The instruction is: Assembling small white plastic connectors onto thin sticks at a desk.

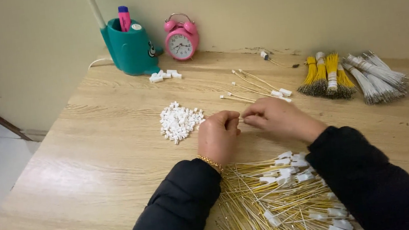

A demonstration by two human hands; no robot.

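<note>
Both hands sit mid-frame, fingertips nearly meeting over the wooden table (91,158). The left hand (219,136) is curled into a tight pinch, and the right hand (275,117) is pinched narrow too; whatever is between them is too small to make out, probably a thin wire with a connector, but I honestly can't tell. If it is a wire, its long axis would run left-right across the gap between the fingertips. The pile of white connectors (179,121) lies just left of the left hand, so that hand is clearly nearer to it. The big heap of yellow and white wires with connectors fitted (275,199) is at the bottom centre, tucked between the two dark sleeves, right under the wrists. A few finished-looking wires (258,87) lie just above the hands, running diagonally. Upper right there are bundled yellow wires (326,76) and bundled white wires (377,76), well apart from the hands. Upper left of centre: a teal pen holder (130,49), a pink alarm clock (181,38), and a small clump of connectors (164,76). The left side of the table is bare wood out to the table edge.
</note>
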